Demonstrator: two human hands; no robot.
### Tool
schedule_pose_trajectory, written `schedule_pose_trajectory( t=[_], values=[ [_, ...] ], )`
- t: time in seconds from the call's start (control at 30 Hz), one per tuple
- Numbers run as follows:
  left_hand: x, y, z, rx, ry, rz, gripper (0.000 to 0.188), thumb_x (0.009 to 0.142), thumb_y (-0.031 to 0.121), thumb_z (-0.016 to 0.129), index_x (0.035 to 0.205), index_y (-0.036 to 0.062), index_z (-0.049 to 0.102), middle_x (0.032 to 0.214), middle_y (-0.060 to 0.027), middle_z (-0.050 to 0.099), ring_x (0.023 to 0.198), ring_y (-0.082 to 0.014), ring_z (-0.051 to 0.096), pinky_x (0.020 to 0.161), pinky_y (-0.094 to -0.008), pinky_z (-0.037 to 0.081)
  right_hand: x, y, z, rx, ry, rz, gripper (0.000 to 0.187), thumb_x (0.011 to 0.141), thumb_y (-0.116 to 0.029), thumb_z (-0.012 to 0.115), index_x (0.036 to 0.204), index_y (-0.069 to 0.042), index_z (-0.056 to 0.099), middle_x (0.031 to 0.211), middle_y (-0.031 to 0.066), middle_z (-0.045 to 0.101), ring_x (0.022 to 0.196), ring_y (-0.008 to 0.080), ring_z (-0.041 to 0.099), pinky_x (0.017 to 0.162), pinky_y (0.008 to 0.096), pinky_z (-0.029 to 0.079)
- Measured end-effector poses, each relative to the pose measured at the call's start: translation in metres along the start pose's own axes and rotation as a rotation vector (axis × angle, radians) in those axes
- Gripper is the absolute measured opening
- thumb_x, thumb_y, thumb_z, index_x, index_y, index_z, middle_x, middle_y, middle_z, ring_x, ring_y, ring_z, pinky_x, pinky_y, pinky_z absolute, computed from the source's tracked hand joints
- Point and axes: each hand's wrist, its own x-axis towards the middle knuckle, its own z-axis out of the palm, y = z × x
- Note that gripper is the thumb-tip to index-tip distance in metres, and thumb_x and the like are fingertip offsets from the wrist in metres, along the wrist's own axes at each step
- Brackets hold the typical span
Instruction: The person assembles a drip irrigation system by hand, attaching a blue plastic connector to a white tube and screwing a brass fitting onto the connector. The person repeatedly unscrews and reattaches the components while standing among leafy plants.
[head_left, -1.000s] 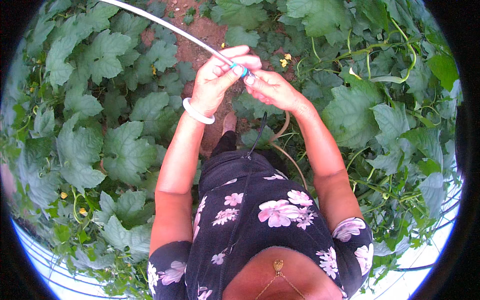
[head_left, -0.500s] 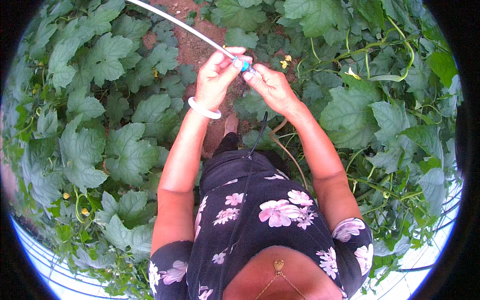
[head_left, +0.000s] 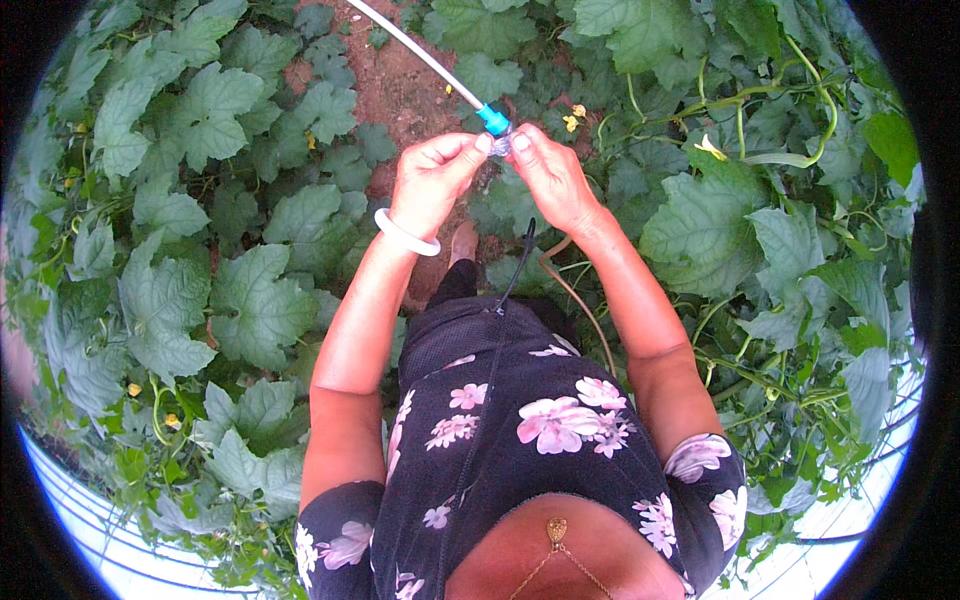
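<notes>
Two hands: here we are, the left hand [head_left: 432, 182] and the right hand [head_left: 557, 184] close in, thumb facing thumb, over a strip of bare soil [head_left: 405, 105]
Left fingers: thumb and forefinger pinch the pale ribbed end piece [head_left: 501, 145] from its left, the others curl loosely, and we cannot see every tip
Right fingers: a matching pinch from the other side, thumb uppermost, the lower fingers tucked out of our sight
Slim white tube: it slants off to the upper left and out of our view [head_left: 418, 53], its near end meeting the blue fitting [head_left: 493, 120], which sits just beyond the thumbs, the end piece on its near side
Handling: light, we reckon, and hard like plastic by its look, probably slick if wet; the tube seems fairly stiff, but this lens bends edges, so we cannot tell how far it flexes
Best hold: we would pinch the blue fitting with one hand and the ribs of the end piece with the other, sparing the joint any sideways strain from that long tube
Left wrist: a white bangle [head_left: 407, 233]
Vines: we have broad lobed leaves [head_left: 265, 300] on both sides, yellow blossoms [head_left: 572, 122] just beyond the right hand
</notes>
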Motion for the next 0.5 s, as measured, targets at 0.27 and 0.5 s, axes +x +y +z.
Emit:
schedule_pose_trajectory(
  t=[0.27, 0.5],
  values=[
    [0.006, -0.013, 0.005, 0.054, 0.063, 0.19, 0.011, 0.088, 0.01, 0.077, 0.098, 0.0056, 0.077, 0.087, 0.0005, 0.072, 0.062, -0.0024, 0.051, 0.054, -0.0208, 0.039, -0.005, 0.002, 0.008, -0.145, 0.096, -0.054, 0.03, 0.106, -0.033, 0.045, 0.105, -0.005, 0.055, 0.081, 0.0107, 0.059, 0.073, 0.0264, 0.061, 0.071, 0.0373, 0.049],
    [0.007, -0.013, 0.005, 0.079, 0.089, 0.079, 0.008, 0.089, 0.009, 0.075, 0.096, 0.0049, 0.076, 0.085, 0.0023, 0.07, 0.064, -0.0019, 0.05, 0.056, -0.02, 0.038, -0.01, 0.004, 0.013, -0.205, 0.167, -0.08, 0.024, 0.103, -0.03, 0.052, 0.104, -0.006, 0.055, 0.09, 0.0183, 0.066, 0.084, 0.0417, 0.066, 0.072, 0.0481, 0.051]
  ],
)
